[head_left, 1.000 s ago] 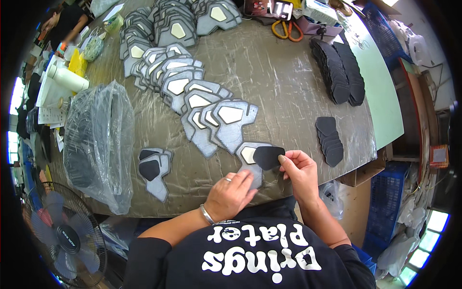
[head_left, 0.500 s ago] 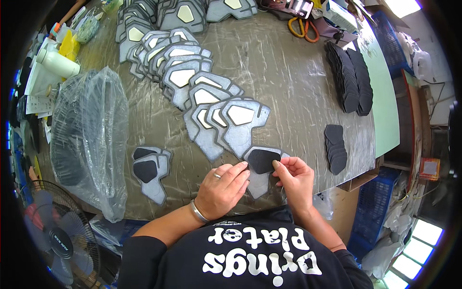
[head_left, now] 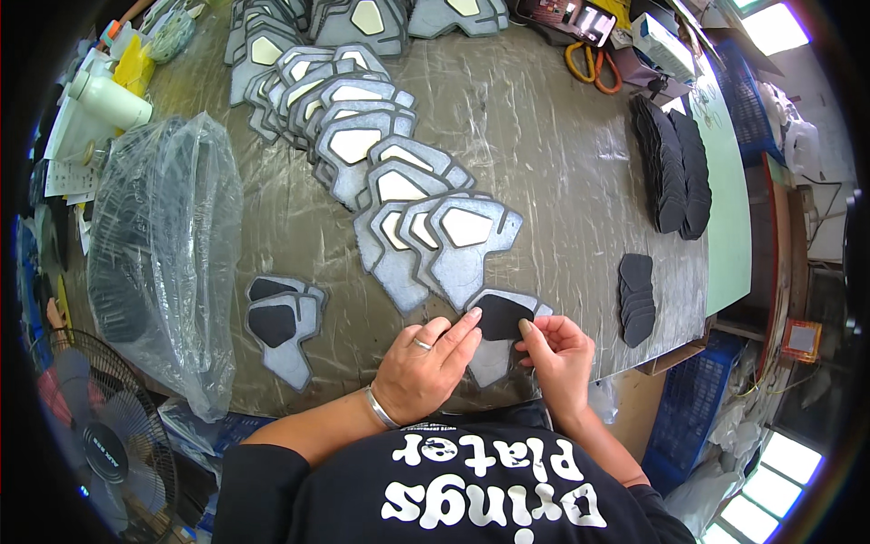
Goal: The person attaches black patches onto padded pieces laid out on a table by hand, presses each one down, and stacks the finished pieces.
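Note:
A black patch (head_left: 506, 319) lies over the upper part of a grey shaped piece (head_left: 492, 363) at the table's near edge. My left hand (head_left: 428, 364), wearing a ring and a bracelet, has its fingertips closed at the patch's left edge; its thumb is hidden. My right hand (head_left: 559, 356) pinches the patch's right edge between thumb and fingers. Just beyond, a long overlapping row of grey pieces with cream panels (head_left: 466, 227) runs away to the far left. To the left lie two overlapped grey pieces with black patches (head_left: 274, 325).
Loose black patches (head_left: 637, 304) form a short overlapped stack on the right, with taller stacks (head_left: 671, 168) behind. A clear plastic bag (head_left: 186, 263) of dark pieces lies left. Orange-handled scissors (head_left: 594, 68) and a phone (head_left: 580, 20) are at the back. A fan (head_left: 104, 449) stands lower left.
The view has shifted slightly, so the table's contents sit a little differently in the picture. Both hands stay at the black patch, my left fingertips now lying slightly further over its edge.

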Tool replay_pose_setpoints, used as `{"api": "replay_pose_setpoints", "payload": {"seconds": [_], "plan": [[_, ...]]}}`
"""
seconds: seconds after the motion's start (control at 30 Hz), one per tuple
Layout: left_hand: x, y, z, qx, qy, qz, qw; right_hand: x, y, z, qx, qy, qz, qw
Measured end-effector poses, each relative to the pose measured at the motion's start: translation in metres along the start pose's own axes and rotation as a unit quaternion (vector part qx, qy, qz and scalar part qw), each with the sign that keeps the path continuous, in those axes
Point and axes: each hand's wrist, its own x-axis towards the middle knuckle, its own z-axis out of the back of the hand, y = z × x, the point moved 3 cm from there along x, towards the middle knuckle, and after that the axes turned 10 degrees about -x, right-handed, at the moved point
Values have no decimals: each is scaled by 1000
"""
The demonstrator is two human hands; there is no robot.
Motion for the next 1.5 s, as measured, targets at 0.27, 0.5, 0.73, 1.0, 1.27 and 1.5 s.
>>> {"api": "replay_pose_setpoints", "payload": {"seconds": [0.27,0.5,0.73,1.0,1.27,1.5], "plan": [[2,-1,-1,28,32,7,999,4,3,1,-6,12,-26,1000],[9,-6,-7,68,69,1,995,6,3,-1,-4,19,-23,1000],[18,-6,-14,68,89,13,994,14,5,7,-176,12,45,983],[21,-6,-13,94,105,12,990,7,14,8,-371,-116,396,832],[21,-11,-16,135,93,17,986,-4,11,4,-495,-8,475,727],[19,-11,-15,110,90,28,989,-14,-3,17,-564,50,454,688]]}}
